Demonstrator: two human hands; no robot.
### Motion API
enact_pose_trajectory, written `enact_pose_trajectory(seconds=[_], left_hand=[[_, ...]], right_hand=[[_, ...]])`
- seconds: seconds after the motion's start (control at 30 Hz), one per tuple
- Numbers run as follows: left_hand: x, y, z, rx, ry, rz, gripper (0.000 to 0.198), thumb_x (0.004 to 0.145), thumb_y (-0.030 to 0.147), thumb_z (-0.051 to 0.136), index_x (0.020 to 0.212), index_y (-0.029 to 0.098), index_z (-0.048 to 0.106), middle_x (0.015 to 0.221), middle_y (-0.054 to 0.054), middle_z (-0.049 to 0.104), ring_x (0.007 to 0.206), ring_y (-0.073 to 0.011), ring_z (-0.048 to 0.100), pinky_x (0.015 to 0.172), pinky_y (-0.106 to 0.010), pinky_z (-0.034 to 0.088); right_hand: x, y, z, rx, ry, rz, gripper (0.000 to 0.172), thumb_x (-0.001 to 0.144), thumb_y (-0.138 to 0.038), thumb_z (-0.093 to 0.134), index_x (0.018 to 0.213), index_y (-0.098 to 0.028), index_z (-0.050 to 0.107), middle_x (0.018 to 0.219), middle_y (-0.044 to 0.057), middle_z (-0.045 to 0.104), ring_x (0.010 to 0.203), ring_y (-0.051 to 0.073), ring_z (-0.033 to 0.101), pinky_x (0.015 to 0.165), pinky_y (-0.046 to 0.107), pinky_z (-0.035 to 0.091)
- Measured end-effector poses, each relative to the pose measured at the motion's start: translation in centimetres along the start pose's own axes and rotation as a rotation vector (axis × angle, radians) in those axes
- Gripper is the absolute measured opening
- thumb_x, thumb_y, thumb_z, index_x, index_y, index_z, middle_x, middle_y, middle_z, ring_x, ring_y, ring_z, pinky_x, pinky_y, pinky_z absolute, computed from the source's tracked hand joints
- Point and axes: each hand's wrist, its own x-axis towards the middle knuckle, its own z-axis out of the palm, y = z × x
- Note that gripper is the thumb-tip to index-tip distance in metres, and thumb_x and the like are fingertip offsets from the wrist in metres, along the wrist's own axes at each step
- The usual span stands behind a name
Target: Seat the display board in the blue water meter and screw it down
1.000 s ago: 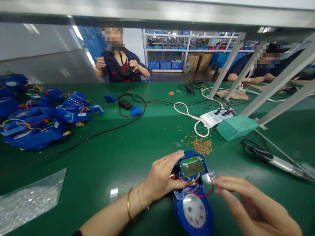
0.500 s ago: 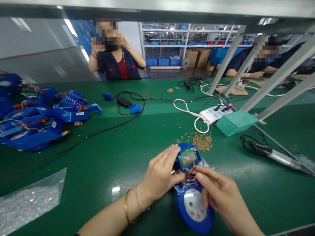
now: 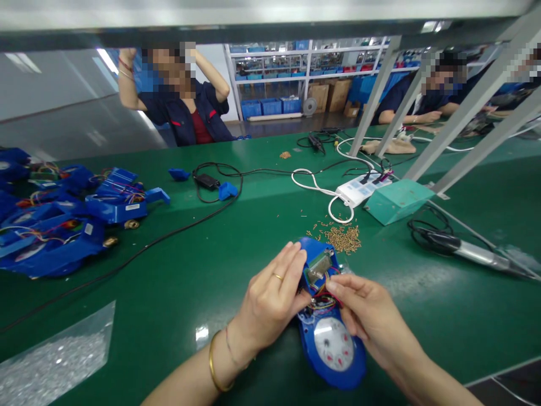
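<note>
A blue meter housing [image 3: 332,349] with a white dial lies on the green table [image 3: 236,254] in front of me. Its small circuit board [image 3: 319,265] is tilted up at the far end, with red and yellow wires [image 3: 323,299] bunched below it. My left hand [image 3: 270,301] grips the housing's left side, fingers lying along the board's edge. My right hand [image 3: 363,316] reaches in from the right, its fingertips pinching the wires at the middle of the housing.
A heap of small brass screws [image 3: 342,237] lies just beyond the housing. Several blue housings [image 3: 63,217] are piled at the left. A power strip [image 3: 363,189], a green block [image 3: 395,200] and an electric screwdriver [image 3: 465,251] are at the right. A plastic bag [image 3: 51,361] lies near left. Two people sit across the table.
My right hand has moved in from the right onto the wires. The circuit board has tipped up more steeply. The person opposite has raised both arms to the head.
</note>
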Motion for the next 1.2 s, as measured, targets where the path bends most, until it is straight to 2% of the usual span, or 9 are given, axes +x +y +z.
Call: enact_pose_trajectory(seconds=[0.23, 0.53, 0.8, 0.9, 1.0, 1.07, 1.2], left_hand=[[0.2, 0.1, -0.5, 0.054, -0.019, 0.03, 0.042, 0.089, 0.014, 0.061, 0.127, -0.003, 0.054, 0.125, -0.027, 0.067, 0.124, -0.0332, 0.062, 0.102, -0.039, 0.058], [-0.3, -0.1, 0.1, -0.11, -0.069, -0.102, 0.049, 0.087, 0.016, 0.062, 0.133, 0.006, 0.05, 0.131, -0.021, 0.066, 0.127, -0.0276, 0.061, 0.106, -0.039, 0.055], [-0.2, -0.4, 0.3, -0.191, -0.086, -0.126, 0.052, 0.084, 0.015, 0.065, 0.133, 0.008, 0.05, 0.129, -0.02, 0.067, 0.124, -0.0267, 0.064, 0.105, -0.039, 0.056], [-0.3, -0.7, 0.5, -0.215, -0.099, -0.155, 0.056, 0.083, 0.017, 0.068, 0.135, 0.011, 0.049, 0.131, -0.019, 0.066, 0.124, -0.0266, 0.064, 0.105, -0.04, 0.056], [-0.2, -0.9, 0.4, -0.22, -0.096, -0.165, 0.058, 0.081, 0.019, 0.072, 0.134, 0.01, 0.051, 0.129, -0.019, 0.067, 0.121, -0.0266, 0.066, 0.104, -0.039, 0.057], [-0.2, -1.0, 0.4, -0.219, -0.089, -0.163, 0.06, 0.079, 0.02, 0.076, 0.132, 0.009, 0.052, 0.127, -0.02, 0.068, 0.12, -0.0267, 0.067, 0.103, -0.038, 0.057], [-0.2, -1.1, 0.3, -0.229, -0.103, -0.166, 0.062, 0.078, 0.022, 0.078, 0.132, 0.008, 0.051, 0.128, -0.02, 0.068, 0.12, -0.0265, 0.066, 0.104, -0.038, 0.056]], right_hand=[[0.9, 0.9, -1.0, -0.06, -0.137, -0.012, 0.047, 0.07, -0.055, 0.084, 0.084, -0.012, 0.069, 0.037, -0.005, 0.049, 0.029, 0.003, 0.032, 0.034, 0.014, 0.016], [0.6, 0.7, -1.1, -0.086, -0.135, -0.02, 0.045, 0.072, -0.055, 0.082, 0.075, -0.014, 0.065, 0.039, -0.006, 0.047, 0.032, 0.003, 0.03, 0.037, 0.016, 0.017], [0.1, 0.9, -1.0, 0.01, -0.105, -0.044, 0.044, 0.069, -0.051, 0.086, 0.077, -0.012, 0.068, 0.052, -0.002, 0.054, 0.039, 0.001, 0.032, 0.041, 0.015, 0.021], [0.1, 0.8, -1.0, 0.054, -0.106, -0.028, 0.043, 0.068, -0.049, 0.088, 0.081, -0.012, 0.069, 0.066, 0.002, 0.064, 0.043, 0.0, 0.036, 0.043, 0.013, 0.025], [0.0, 0.8, -1.1, 0.059, -0.099, -0.002, 0.045, 0.068, -0.048, 0.089, 0.089, -0.013, 0.07, 0.077, 0.005, 0.069, 0.044, 0.0, 0.037, 0.042, 0.013, 0.023], [0.0, 0.8, -1.3, 0.05, -0.112, 0.01, 0.044, 0.072, -0.049, 0.086, 0.091, -0.013, 0.07, 0.068, 0.002, 0.065, 0.042, 0.0, 0.034, 0.041, 0.013, 0.019], [0.1, 0.8, -1.6, 0.014, -0.171, 0.019, 0.044, 0.08, -0.055, 0.078, 0.083, -0.013, 0.068, 0.045, -0.005, 0.046, 0.038, 0.001, 0.024, 0.04, 0.016, 0.014]])
